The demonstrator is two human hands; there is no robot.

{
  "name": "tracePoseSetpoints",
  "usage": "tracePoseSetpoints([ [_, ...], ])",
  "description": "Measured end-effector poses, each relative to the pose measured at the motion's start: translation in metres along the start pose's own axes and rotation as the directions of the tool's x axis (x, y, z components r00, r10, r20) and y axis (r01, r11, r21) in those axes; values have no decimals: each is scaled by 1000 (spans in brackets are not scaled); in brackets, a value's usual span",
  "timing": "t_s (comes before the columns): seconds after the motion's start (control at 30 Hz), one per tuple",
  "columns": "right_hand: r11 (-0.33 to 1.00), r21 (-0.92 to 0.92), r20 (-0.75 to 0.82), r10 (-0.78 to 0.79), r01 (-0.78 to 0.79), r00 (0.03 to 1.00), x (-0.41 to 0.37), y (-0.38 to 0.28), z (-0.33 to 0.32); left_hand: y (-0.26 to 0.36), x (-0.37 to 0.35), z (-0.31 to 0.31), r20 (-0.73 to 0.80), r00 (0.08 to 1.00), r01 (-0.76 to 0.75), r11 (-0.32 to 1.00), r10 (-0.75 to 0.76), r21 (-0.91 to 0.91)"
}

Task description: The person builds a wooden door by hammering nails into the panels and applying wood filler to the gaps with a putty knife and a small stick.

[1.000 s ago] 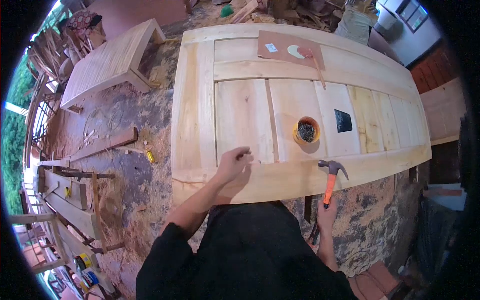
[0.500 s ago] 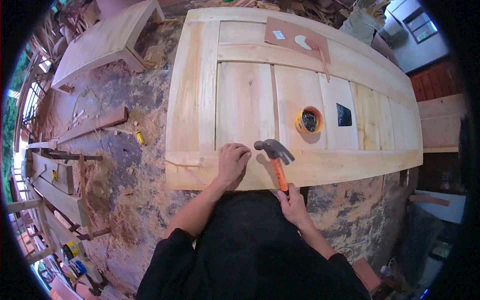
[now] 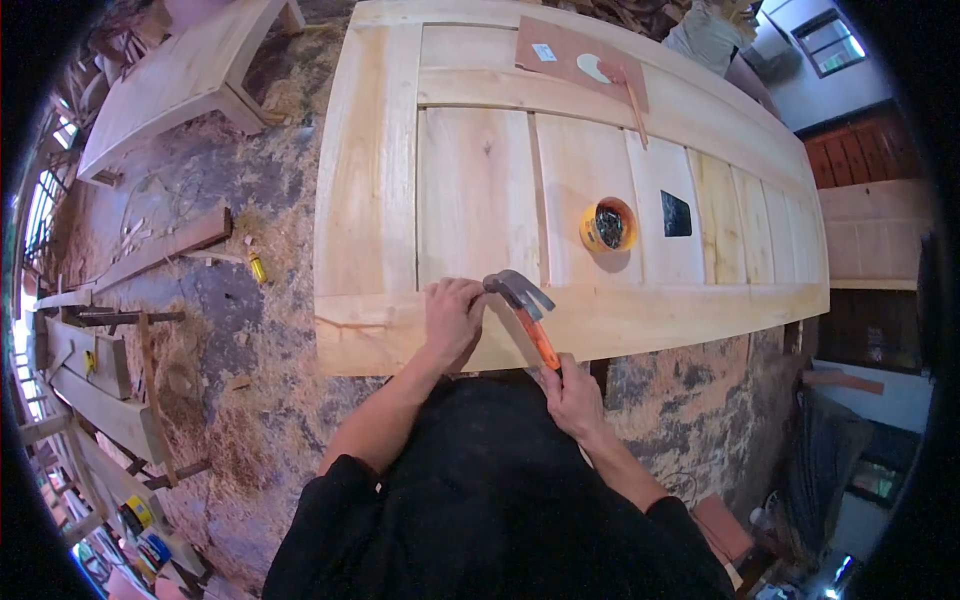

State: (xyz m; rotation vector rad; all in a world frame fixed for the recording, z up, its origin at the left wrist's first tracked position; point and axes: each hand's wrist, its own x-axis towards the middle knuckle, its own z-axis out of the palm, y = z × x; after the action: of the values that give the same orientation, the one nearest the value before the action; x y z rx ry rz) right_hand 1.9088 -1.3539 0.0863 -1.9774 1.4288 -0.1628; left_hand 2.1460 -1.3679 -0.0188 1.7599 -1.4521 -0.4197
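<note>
Hammer (image 3: 528,315) has swung in from the right: 1 s ago its head hung off the near-right edge of the door, 0.5 s ago it sat just right of the left hand with a gap, and now the head is down just beside the left fingertips, possibly touching. Right hand (image 3: 572,393) is wrapped tight around the low end of the orange handle, close to the body at the near edge. Left hand (image 3: 452,315) hasn't shifted; it rests on the near rail (image 3: 660,315) where the rail meets the panels, fingers curled and pinched together. Whatever they pinch is too small to make out. My read: striking end and pinch point have now met at 1 spot, so the work sits at that joint, left of centre on the near side. Yellow tub (image 3: 608,225) of dark fasteners stands on the panels to the right, black square (image 3: 676,213) just beyond it, brown sheet (image 3: 575,60) at the far end; none of the 3 is touched.
</note>
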Motion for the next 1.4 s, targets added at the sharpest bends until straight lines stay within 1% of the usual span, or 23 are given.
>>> tracePoseSetpoints([
  [0.07, 997, -77, 35, 6, -3, 999, 4, -6, -7, 0, 0, 0, 9, 1000, 6, 1000, -6, 2],
  [0.1, 997, -76, 33, 16, -14, 999, 3, -8, -9, -1, 0, 0, 16, 1000, 8, 1000, -8, 1],
  [0.17, 997, -73, 26, 33, -31, 999, 3, -13, -12, -1, 1, -1, 17, 1000, 12, 1000, -12, -6],
  [0.27, 992, -124, -24, 4, -7, 1000, -2, -14, -10, 0, 0, 0, 9, 1000, 22, 1000, -22, -16],
  [0.37, 981, -185, 91, 80, -62, 993, 5, -3, -8, 0, 0, 0, 30, 999, 28, 1000, -28, -1],
  [0.43, 991, -128, 39, 39, -33, 999, 6, -12, -17, 1, 2, -3, 65, 997, 42, 999, -43, 10],
  [0.53, 1000, -6, -56, -23, 22, 998, -4, -29, -30, -5, 3, -6, 88, 996, 32, 997, -27, -63],
  [0.57, 998, 39, -92, -39, 43, 995, -9, -31, -31, -8, 0, -10, 110, 993, 38, 999, -40, 17],
  [0.63, 998, -39, -75, -43, 40, 996, -9, -15, -18, 3, 0, -37, 150, 986, 43, 984, -69, 172],
  [0.67, 996, -79, -67, -41, 36, 997, -9, -6, -11, 5, 0, -43, 180, 982, 29, 983, -62, 182],
  [0.77, 985, -170, 128, 32, -10, 991, 20, 1, -8, 11, -1, -52, 257, 965, 0, 980, -52, 197],
  [0.87, 999, -28, -18, -24, 23, 1000, 6, -20, -16, 11, 0, -54, 265, 963, -1, 978, -55, 206],
  [0.97, 959, 57, -191, -264, 279, 946, -7, -21, -22, 4, 0, -49, 249, 968, -37, 977, -16, 209],
  [1.03, 990, -74, 3, -119, 119, 993, 2, 2, -5, 2, -1, -49, 241, 970, -65, 980, 18, 189],
  [1.07, 987, -152, 87, -37, 50, 995, 11, 17, 8, 4, 1, -51, 272, 962, -49, 978, -8, 201],
  [1.1, 976, -208, 70, -55, 68, 996, 24, 17, 15, 7, 3, -54, 300, 953, -31, 977, -35, 213],
  [1.13, 983, -174, 34, -59, 65, 998, 25, 18, 16, 9, 4, -55, 328, 942, -12, 974, -65, 226],
  [1.2, 993, -100, -22, -66, 63, 998, 23, 11, 17, 1, -1, -48, 235, 972, -67, 974, 14, 218],
  [1.23, 979, -61, -110, -200, 195, 974, 18, 4, 12, -1, -3, -46, 193, 980, -98, 972, 56, 215],
  [1.27, 943, -37, -204, -330, 330, 922, 14, -4, 4, -3, -1, -46, 211, 976, -90, 971, 42, 222],
  [1.33, 947, -60, -182, -321, 315, 930, 8, 1, 7, -3, -2, -46, 252, 968, -74, 970, 14, 230],
  [1.37, 980, -111, -73, -171, 163, 983, 8, 17, 20, -2, -3, -47, 262, 965, -65, 970, 2, 233],
  [1.4, 984, -178, 24, -10, 14, 1000, 9, 20, 24, 0, -2, -48, 270, 963, -60, 970, -6, 236],
])
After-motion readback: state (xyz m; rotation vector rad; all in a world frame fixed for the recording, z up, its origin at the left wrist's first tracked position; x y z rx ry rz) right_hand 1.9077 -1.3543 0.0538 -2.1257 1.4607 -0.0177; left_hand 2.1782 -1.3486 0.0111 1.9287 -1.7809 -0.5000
